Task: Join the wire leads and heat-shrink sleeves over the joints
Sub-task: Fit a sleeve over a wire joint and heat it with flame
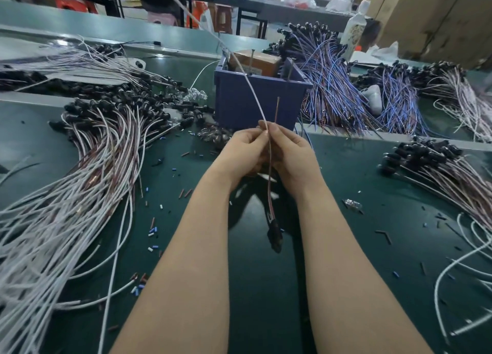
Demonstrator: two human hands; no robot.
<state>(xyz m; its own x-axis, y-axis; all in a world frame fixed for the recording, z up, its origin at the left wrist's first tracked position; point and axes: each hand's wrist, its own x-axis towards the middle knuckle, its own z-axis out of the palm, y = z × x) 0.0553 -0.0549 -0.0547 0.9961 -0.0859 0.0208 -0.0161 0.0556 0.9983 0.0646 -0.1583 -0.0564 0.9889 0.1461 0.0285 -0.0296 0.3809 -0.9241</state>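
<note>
White wire (255, 98) and brown lead (277, 111) rise in front of the bin (239, 103). Just before it our hands meet: the left hand (243, 151) pinches the wire, the right hand (291, 154) the lead.

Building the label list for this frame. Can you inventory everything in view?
white wire: one, white, rises from the hands past the bin
brown wire lead: one, brown, sticks up from the right fingers
end fitting: one, black, hangs below the hands
plastic bin: one, blue, behind the hands
cardboard box: one, brown, inside the bin
white-and-brown wire bundles: several heaps with black caps, left and right
blue wire bundle: one heap, right of the bin
sleeve offcuts: many, mixed colours, scattered on the mat
table mat: one, dark green
left hand: pinches the white wire
right hand: pinches the brown wire lead
</note>
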